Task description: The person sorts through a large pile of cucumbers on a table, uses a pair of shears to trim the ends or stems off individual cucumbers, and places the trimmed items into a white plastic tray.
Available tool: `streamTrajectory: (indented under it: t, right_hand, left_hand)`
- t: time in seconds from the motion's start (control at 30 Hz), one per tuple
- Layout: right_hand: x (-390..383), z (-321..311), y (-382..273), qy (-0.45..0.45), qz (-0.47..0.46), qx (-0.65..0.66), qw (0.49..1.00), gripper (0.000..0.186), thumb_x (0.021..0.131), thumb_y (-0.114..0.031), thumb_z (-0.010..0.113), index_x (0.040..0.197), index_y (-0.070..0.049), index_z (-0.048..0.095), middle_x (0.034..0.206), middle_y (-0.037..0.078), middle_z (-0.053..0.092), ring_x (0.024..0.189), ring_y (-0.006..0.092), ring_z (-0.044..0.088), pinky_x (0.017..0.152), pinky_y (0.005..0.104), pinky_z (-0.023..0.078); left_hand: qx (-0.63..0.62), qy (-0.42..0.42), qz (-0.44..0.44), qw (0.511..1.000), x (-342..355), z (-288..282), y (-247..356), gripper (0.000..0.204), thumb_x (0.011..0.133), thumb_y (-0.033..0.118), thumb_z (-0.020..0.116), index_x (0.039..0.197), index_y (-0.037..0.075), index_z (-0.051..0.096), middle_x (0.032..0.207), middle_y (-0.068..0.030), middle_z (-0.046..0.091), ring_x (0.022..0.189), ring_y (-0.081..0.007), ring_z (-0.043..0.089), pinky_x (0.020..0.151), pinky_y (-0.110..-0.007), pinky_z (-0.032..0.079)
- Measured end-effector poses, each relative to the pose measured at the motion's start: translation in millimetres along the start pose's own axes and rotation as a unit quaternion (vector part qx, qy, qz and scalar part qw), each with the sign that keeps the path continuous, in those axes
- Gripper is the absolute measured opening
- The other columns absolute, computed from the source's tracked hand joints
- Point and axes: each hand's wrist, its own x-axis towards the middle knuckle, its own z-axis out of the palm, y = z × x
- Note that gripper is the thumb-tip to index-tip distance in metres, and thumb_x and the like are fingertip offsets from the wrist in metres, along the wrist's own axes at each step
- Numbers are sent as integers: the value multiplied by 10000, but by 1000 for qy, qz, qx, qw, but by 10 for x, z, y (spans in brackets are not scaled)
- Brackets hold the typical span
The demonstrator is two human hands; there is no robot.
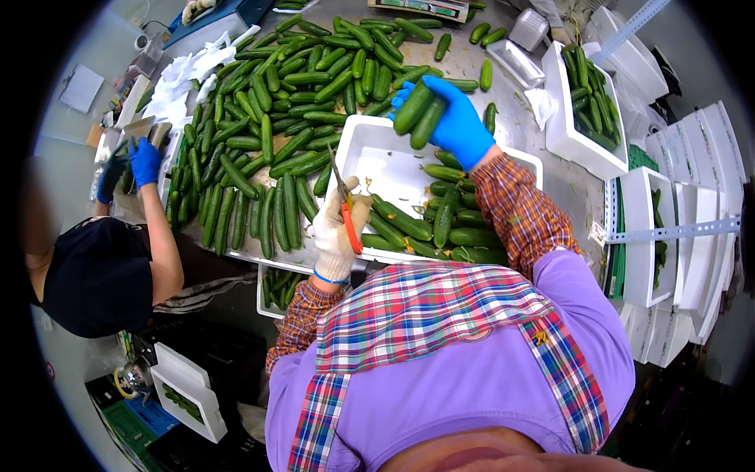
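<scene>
My left hand (338, 232), in a white knit glove, grips scissors (354, 236) with orange handles, blades pointing up. My right hand (454, 122), in a blue glove, holds cucumbers (427, 118) above a white foam box (366, 145); at least two show. The box stands in front of me, with several cucumbers (444, 216) lying mostly in its right and front part, among a few small scraps. A large pile of cucumbers (299, 94) covers the steel table (570, 189) behind the box and to its left.
A co-worker (94, 279) in dark clothes and blue gloves works at the left. White cloths (185, 82), a scale (417, 9) and metal containers (515, 63) lie on the table. Foam boxes of cucumbers (586, 118) stand right, others (700, 149) are stacked beyond; another box (216, 413) sits low left.
</scene>
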Motion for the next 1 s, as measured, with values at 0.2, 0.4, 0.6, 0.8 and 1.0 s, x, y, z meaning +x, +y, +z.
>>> streamTrajectory:
  t: [0.2, 0.4, 0.6, 0.8, 1.0]
  right_hand:
    - [909, -17, 201, 35, 1, 38, 999, 444, 891, -206, 638, 1265, -24, 481, 1306, 176, 522, 1205, 369, 504, 1095, 561, 350]
    - [947, -6, 106, 24, -31, 102, 994, 471, 972, -177, 439, 1391, 32, 387, 1427, 218, 429, 1343, 385, 390, 1123, 540, 322]
    - [141, 54, 241, -90, 129, -469, 869, 414, 930, -317, 590, 1252, -57, 603, 1080, 94, 683, 946, 210, 674, 860, 344, 548]
    - [-578, -52, 699, -244, 196, -906, 285, 588, 797, -606, 615, 970, -49, 687, 871, 175, 683, 823, 330, 657, 745, 409, 514]
    - [-557, -51, 603, -152, 144, -841, 499, 537, 781, -489, 697, 1015, -14, 611, 896, 143, 648, 820, 258, 641, 722, 368, 495]
  left_hand:
    - [-31, 15, 3, 999, -1, -16, -1, 485, 899, 102, 662, 1301, -87, 467, 945, -105, 661, 743, -109, 588, 682, -231, 475]
    - [-72, 55, 4, 996, -37, 23, -19, 455, 897, 99, 654, 1285, -65, 482, 917, -104, 656, 715, -118, 591, 676, -239, 484]
    - [-58, 94, -8, 994, -25, 61, 55, 411, 917, 128, 649, 1254, -50, 495, 890, -119, 659, 693, -106, 580, 636, -223, 468]
    - [-36, 71, -5, 997, -1, 47, 52, 405, 912, 97, 638, 1266, -39, 496, 907, -125, 657, 708, -113, 589, 648, -230, 484]
    - [-50, 64, 10, 997, 27, 27, -47, 473, 883, 59, 673, 1296, -50, 470, 904, -78, 629, 732, -106, 583, 663, -220, 480]
